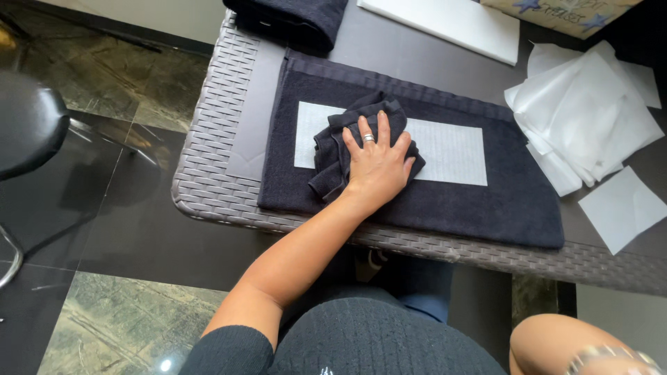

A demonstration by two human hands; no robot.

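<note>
At bench centre: left hand (379, 165) flat, fingers spread wide, pinning bunched dark cloth (347, 142) on white sheet (451, 149) over spread towel (486, 201). Right hand out of view; state unknown.

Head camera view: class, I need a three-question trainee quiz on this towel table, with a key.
1. True or false: the left hand presses flat on a small bunched dark towel.
2. What lies directly under that small towel? A) white rectangular sheet B) wicker table C) black stool
3. Where is the pile of loose white sheets: to the right or the left of the large dark towel?

Key: 1 true; 2 A; 3 right.
</note>
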